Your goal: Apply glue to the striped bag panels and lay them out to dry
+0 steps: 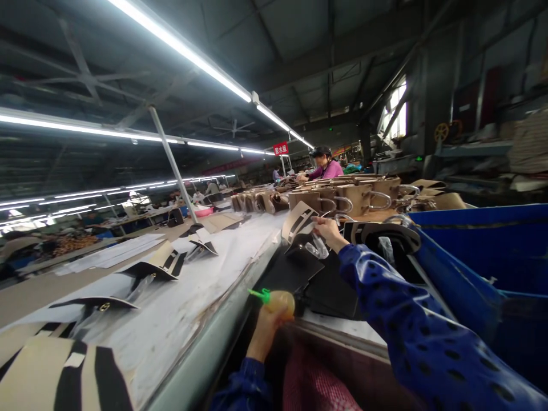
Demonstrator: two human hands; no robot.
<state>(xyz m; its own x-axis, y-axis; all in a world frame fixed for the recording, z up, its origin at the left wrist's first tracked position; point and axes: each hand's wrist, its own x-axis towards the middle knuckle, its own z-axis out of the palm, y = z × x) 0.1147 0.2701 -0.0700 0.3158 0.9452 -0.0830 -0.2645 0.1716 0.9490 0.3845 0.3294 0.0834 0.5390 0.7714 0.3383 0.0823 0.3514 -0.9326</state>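
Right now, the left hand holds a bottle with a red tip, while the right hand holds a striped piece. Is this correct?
Not fully: the tip is green, not red, as the head view shows. The left hand does hold the bottle, and the right hand holds a striped piece.

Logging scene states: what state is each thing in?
Squeeze bottle: in left hand, green nozzle pointing picture-left
Striped piece: in right hand, gripped at its edge
Black sheets: flat, overlapping
Tan bags: mostly upright
Strip light: lit
Ceiling fan: turning or still, cannot tell
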